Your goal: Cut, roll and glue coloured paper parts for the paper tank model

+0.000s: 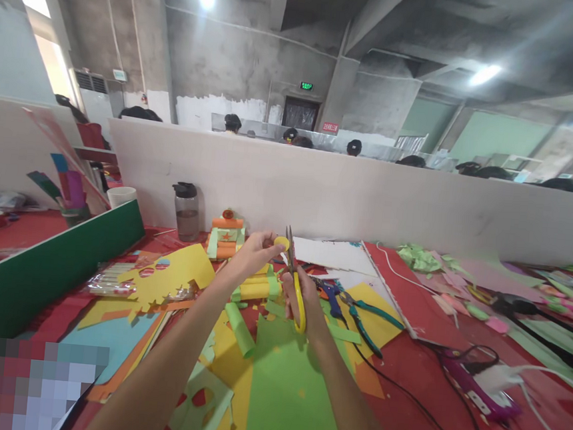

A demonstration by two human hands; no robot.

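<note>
Between the thumb and fingers of my left hand (pixel 259 247) is a small yellow paper disc (pixel 280 244), held up above the table. My right hand (pixel 303 295) grips a pair of scissors (pixel 298 289) with yellow handles. The blades point up and stand slightly apart, close beside the disc's right edge; whether they touch it I cannot tell. Below my hands lie a yellow paper roll (pixel 254 288) with green bands, a loose green paper roll (pixel 239 331) and a large green sheet (pixel 291 389).
Left of my arms are a cut yellow sheet (pixel 176 273), a water bottle (pixel 185 213) and a green divider (pixel 52 255). An orange and green paper model (pixel 226 235) stands behind. Pliers (pixel 365 319), a blue glue gun (pixel 332 299) and a purple power strip (pixel 482 389) lie to the right.
</note>
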